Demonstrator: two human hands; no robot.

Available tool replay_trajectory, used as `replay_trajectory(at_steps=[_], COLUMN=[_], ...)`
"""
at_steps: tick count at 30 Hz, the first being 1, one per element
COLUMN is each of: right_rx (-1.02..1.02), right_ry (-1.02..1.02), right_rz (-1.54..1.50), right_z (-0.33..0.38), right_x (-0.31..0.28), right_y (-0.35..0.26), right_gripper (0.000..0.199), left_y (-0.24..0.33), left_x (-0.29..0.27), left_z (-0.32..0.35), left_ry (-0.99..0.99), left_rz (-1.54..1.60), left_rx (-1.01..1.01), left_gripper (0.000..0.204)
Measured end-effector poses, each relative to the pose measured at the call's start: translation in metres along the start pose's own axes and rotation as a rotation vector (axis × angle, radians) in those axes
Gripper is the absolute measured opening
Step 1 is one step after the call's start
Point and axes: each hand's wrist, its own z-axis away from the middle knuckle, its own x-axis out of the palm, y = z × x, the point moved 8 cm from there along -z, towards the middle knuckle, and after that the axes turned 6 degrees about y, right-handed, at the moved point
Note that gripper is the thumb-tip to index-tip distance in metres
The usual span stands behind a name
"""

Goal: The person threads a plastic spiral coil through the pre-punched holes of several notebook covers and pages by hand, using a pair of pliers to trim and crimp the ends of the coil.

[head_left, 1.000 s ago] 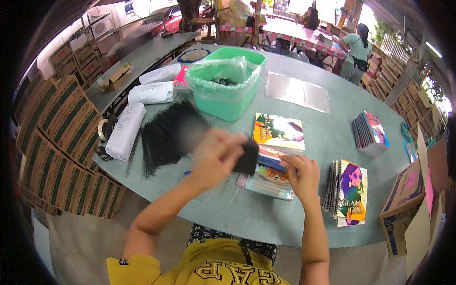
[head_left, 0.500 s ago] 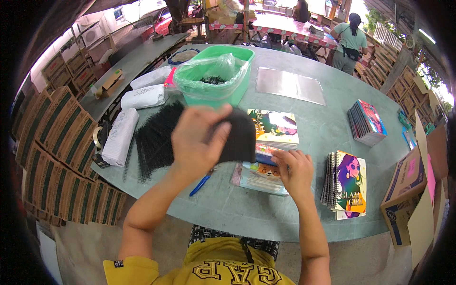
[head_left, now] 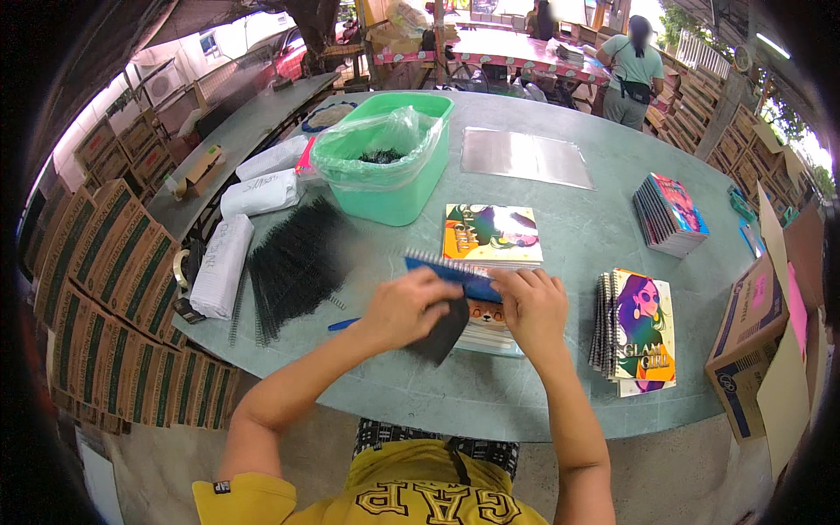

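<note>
Over the middle of the table, both my hands are at a small blue notebook [head_left: 470, 279], held tilted with a row of small holes or coil loops along its upper edge. My right hand [head_left: 530, 306] pinches its right end. My left hand [head_left: 409, 308], at the other end, is closed on a flat black piece [head_left: 444, 334] that hangs below the fingers, slightly blurred. Under the hands lies a stack of notebooks with an animal cover [head_left: 490, 331], partly hidden. Just beyond is a stack of notebooks with a woman on the cover [head_left: 493, 234].
Black spiral coils [head_left: 297, 262] lie fanned at left, beside white wrapped rolls [head_left: 220, 267]. A green bin [head_left: 385, 192] with a plastic liner stands behind. Notebook stacks [head_left: 643, 328] and an open carton [head_left: 744, 350] are at right. A clear sheet [head_left: 527, 157] lies at the back. A person [head_left: 632, 74] stands beyond.
My left hand has come down and right to the blue notebook, and the black piece has swung below it. The notebook has lifted and shows more of its blue face.
</note>
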Motion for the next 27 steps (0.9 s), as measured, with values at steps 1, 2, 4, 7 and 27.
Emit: replay_trajectory(at_steps=[1, 2, 4, 7, 27], right_rx=[0.002, 0.015, 0.02, 0.033, 0.786], right_ry=[-0.014, -0.034, 0.0, 0.009, -0.006], right_rz=[0.005, 0.01, 0.01, 0.002, -1.129], right_z=[0.0, 0.003, 0.002, 0.001, 0.054], right_x=[0.0, 0.001, 0.0, -0.001, 0.028], right_y=[0.002, 0.004, 0.006, 0.006, 0.072], right_gripper=[0.018, 0.018, 0.018, 0.017, 0.021], left_y=[0.008, 0.01, 0.009, 0.006, 0.02], left_x=[-0.002, -0.027, -0.076, -0.019, -0.028], left_z=[-0.001, -0.008, -0.012, -0.017, -0.032], left_ry=[0.008, 0.258, 0.769, 0.211, 0.579], left_rz=[0.036, 0.037, 0.036, -0.035, 0.42], left_rx=[0.008, -0.016, -0.078, -0.06, -0.12], left_gripper=[0.022, 0.021, 0.02, 0.019, 0.028])
